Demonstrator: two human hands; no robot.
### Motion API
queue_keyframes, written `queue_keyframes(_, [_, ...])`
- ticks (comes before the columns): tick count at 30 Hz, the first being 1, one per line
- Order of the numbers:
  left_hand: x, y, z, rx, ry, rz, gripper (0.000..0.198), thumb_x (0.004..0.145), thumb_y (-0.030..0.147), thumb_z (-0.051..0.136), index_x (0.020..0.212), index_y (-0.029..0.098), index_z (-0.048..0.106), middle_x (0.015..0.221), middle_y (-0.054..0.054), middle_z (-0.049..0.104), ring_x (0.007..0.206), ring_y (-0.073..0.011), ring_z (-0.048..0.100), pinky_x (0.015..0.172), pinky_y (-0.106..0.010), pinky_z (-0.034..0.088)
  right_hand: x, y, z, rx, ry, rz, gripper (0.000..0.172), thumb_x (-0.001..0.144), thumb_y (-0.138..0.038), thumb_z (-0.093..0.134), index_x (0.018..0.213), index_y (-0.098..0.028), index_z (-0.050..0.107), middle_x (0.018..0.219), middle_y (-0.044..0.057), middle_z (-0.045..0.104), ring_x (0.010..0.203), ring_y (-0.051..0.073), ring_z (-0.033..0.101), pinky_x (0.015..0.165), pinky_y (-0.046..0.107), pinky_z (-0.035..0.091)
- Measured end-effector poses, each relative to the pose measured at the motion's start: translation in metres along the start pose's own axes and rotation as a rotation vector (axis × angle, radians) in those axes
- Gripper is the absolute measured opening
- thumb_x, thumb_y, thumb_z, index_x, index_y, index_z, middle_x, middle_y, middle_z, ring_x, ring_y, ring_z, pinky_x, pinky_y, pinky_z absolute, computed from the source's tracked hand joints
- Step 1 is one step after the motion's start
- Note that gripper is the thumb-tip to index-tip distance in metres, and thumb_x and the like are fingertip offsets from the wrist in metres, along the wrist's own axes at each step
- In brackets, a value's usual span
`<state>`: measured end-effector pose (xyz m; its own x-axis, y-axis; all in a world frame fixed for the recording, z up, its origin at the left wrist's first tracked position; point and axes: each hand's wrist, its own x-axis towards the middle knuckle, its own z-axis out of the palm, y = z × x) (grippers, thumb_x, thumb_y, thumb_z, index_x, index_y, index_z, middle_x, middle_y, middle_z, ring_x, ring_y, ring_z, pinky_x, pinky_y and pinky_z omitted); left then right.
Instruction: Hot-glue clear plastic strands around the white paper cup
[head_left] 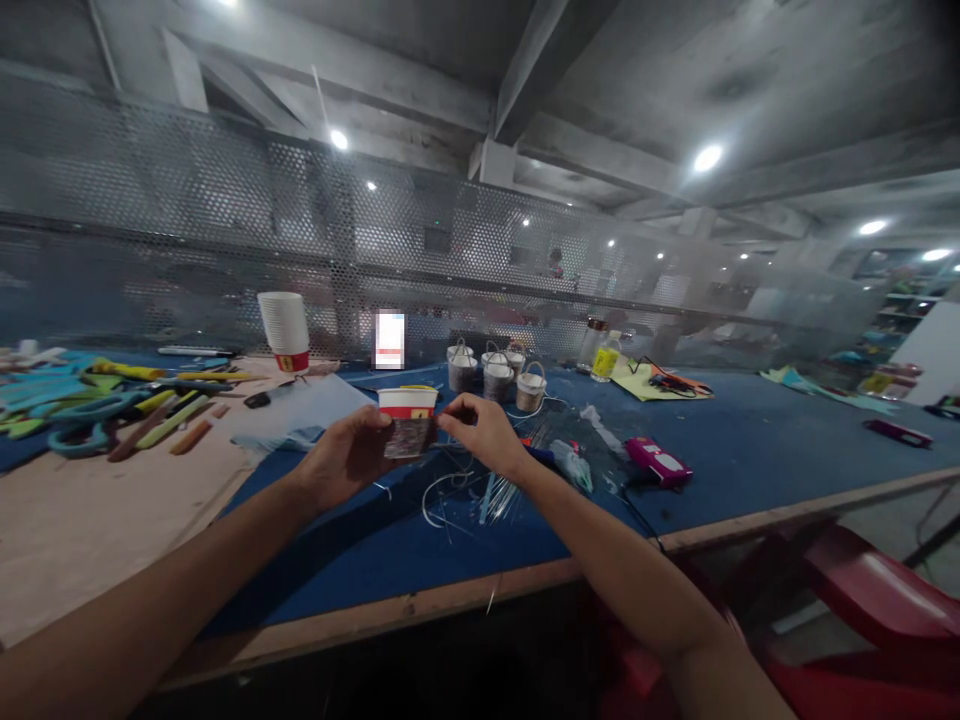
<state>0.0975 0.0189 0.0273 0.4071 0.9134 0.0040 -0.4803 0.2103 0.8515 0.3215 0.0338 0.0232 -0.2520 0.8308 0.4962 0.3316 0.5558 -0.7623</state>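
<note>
Two hands on one small white paper cup with a red band (406, 422)

The left hand (346, 460) is curled about halfway round the cup's side, so it's carrying the weight. The right hand (484, 430) has its fingertips pinched together at the cup's other side, just under the rim. Can't tell if anything thin sits between them. The cup hangs in the air between both hands, above the blue table cover (750, 450).

What could go wrong, I reckon: the paper wall is soft, so a hard squeeze from the left could dent it, and a tug from the right pinch could tear the rim. Right below the hands lie loose loops of thin silvery wire (448, 495), easy to snag with a wrist.

Counts:
- one cup in hand
- one stack of white paper cups (283, 325), far beyond the left hand
- four little cup-buckets with wire handles (495, 378), just beyond the right hand, as far as I can count
- one pink plastic gadget (658, 462), out past the right hand
- at least one pair of teal scissors (94, 408), way off left
</note>
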Motion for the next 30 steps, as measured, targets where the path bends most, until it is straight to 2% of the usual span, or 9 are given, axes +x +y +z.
queue_keyframes(7, [-0.003, 0.001, 0.004, 0.04, 0.013, 0.007, 0.066, 0.077, 0.015, 0.07, 0.142, 0.003, 0.072, 0.11, -0.02, 0.088, 0.104, -0.0378, 0.083, 0.095, -0.045, 0.066, 0.004, 0.004, -0.003, 0.024, -0.032, 0.034, 0.023, 0.088, -0.041, 0.073, 0.084, -0.019, 0.069, 0.078, 0.0, 0.07, 0.075, 0.017, 0.062, 0.073, 0.029, 0.048])
queue_keyframes(11, [-0.003, 0.0, 0.005, 0.057, 0.014, 0.01, 0.069, 0.079, 0.016, 0.07, 0.148, 0.005, 0.069, 0.111, -0.019, 0.088, 0.105, -0.0385, 0.083, 0.096, -0.047, 0.066, 0.005, 0.005, -0.004, 0.056, -0.049, 0.062, 0.02, 0.087, -0.038, 0.073, 0.084, -0.018, 0.07, 0.08, 0.0, 0.071, 0.077, 0.017, 0.063, 0.074, 0.029, 0.049])
queue_keyframes(14, [0.0, 0.0, 0.002, 0.051, 0.001, 0.012, 0.064, 0.08, 0.018, 0.071, 0.143, 0.007, 0.072, 0.11, -0.018, 0.088, 0.105, -0.0375, 0.083, 0.094, -0.045, 0.066, 0.006, 0.005, -0.003, 0.089, -0.046, 0.08, 0.022, 0.088, -0.04, 0.074, 0.086, -0.018, 0.071, 0.084, 0.001, 0.073, 0.08, 0.018, 0.065, 0.076, 0.029, 0.051])
queue_keyframes(18, [0.003, 0.0, -0.001, 0.039, -0.026, -0.004, 0.049, 0.08, 0.02, 0.072, 0.127, 0.009, 0.08, 0.111, -0.018, 0.088, 0.112, -0.0374, 0.081, 0.098, -0.042, 0.065, 0.006, 0.007, -0.003, 0.126, -0.018, 0.067, 0.031, 0.087, -0.049, 0.076, 0.087, -0.018, 0.072, 0.081, 0.001, 0.072, 0.076, 0.016, 0.061, 0.072, 0.028, 0.048])
queue_keyframes(24, [0.002, 0.0, 0.001, 0.07, 0.009, 0.035, 0.037, 0.082, 0.022, 0.073, 0.118, 0.019, 0.084, 0.111, -0.014, 0.088, 0.122, -0.0436, 0.076, 0.103, -0.051, 0.062, 0.006, 0.011, -0.001, 0.108, 0.003, 0.069, 0.03, 0.088, -0.048, 0.075, 0.089, -0.018, 0.072, 0.079, 0.0, 0.07, 0.074, 0.016, 0.061, 0.072, 0.028, 0.048])
queue_keyframes(30, [0.005, -0.003, 0.0, 0.078, 0.001, 0.032, 0.025, 0.083, 0.022, 0.073, 0.104, 0.016, 0.084, 0.108, -0.014, 0.088, 0.115, -0.0355, 0.079, 0.101, -0.043, 0.062, 0.006, 0.012, -0.002, 0.096, 0.009, 0.051, 0.032, 0.089, -0.051, 0.073, 0.089, -0.019, 0.07, 0.079, 0.0, 0.07, 0.075, 0.017, 0.063, 0.073, 0.029, 0.049])
